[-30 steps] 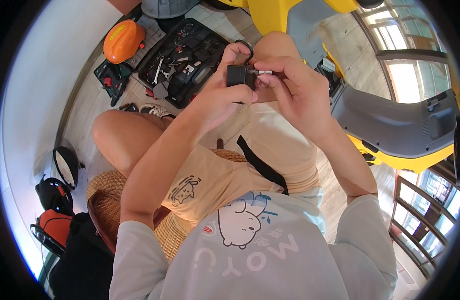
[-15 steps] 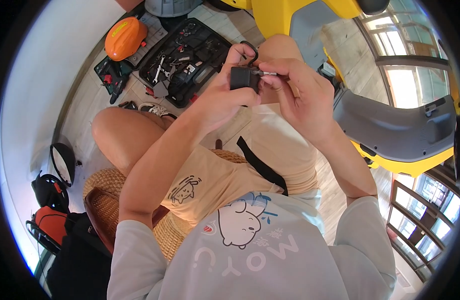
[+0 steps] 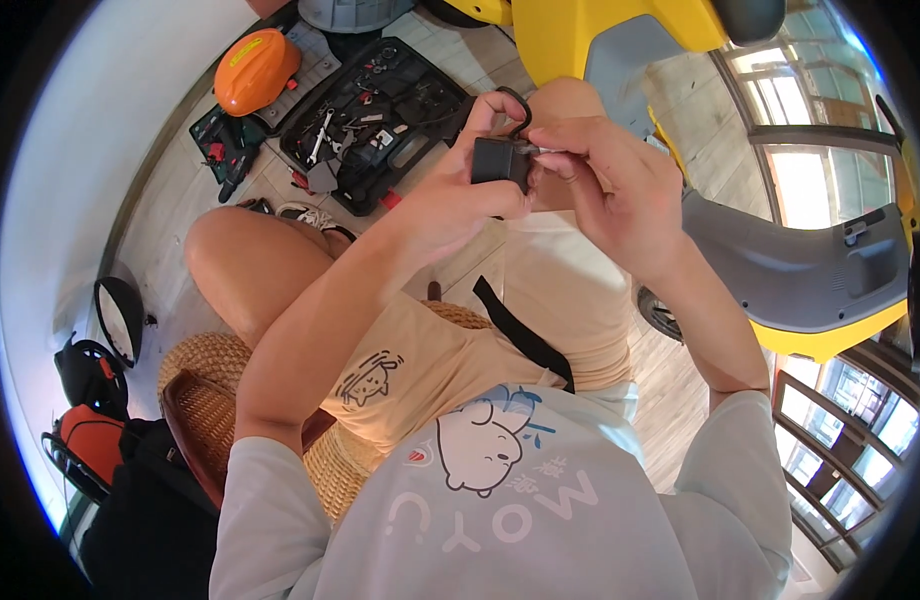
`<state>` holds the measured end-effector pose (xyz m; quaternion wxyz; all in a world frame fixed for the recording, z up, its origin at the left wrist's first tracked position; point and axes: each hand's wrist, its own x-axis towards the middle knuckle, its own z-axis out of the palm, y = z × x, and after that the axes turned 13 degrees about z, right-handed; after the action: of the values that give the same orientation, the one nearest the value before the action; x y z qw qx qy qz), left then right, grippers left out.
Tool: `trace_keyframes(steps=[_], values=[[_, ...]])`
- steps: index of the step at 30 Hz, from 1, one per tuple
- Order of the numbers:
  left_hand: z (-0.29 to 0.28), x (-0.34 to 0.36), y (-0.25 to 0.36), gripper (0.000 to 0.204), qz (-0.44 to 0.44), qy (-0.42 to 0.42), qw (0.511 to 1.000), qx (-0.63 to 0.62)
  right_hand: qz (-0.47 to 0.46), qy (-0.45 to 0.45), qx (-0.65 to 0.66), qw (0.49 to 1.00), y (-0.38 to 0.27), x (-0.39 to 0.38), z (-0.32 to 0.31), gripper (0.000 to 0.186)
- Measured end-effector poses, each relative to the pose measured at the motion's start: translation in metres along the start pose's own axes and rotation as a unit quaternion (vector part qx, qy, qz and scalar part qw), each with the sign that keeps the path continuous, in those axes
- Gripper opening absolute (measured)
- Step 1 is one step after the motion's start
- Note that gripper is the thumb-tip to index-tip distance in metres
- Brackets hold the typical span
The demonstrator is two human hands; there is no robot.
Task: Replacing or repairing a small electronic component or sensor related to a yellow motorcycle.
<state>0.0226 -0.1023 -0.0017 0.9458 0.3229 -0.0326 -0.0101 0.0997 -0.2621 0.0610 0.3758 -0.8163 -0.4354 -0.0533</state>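
In front of my knees, my left hand is wrapped round a small black block with squared sides. A curved black loop, perhaps a cable or strap, rises by its fingers; how it joins the block is hidden. My right hand pinches a thin silver metal piece between thumb and forefinger. That piece points at the block's right side, and I cannot tell whether it sits inside. Its exact kind is too small to make out.
An opened black tool case with wrenches lies on the floor ahead. An orange helmet and a black power drill are to its left. A yellow and grey scooter stands at right. A round mirror rests by the wall.
Both hands and the black block sit slightly further right in the picture, their grip the same. The view has shifted a little, and a wheel shows beneath the scooter at right.
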Motion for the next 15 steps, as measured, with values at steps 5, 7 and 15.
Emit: trace_keyframes(steps=[5, 7, 15], values=[[0.002, -0.002, 0.001, 0.07, 0.002, -0.007, 1.0, -0.019, 0.054, -0.027, 0.037, 0.997, -0.006, 0.004, -0.003, 0.019], [0.004, -0.001, 0.002, 0.07, 0.002, -0.008, 1.0, -0.026, 0.06, -0.03, 0.041, 0.997, -0.007, 0.004, -0.003, 0.018], [0.002, 0.001, 0.003, 0.066, 0.031, -0.016, 0.999, 0.024, 0.261, -0.117, 0.2, 0.937, -0.018, 0.0, -0.004, 0.011]])
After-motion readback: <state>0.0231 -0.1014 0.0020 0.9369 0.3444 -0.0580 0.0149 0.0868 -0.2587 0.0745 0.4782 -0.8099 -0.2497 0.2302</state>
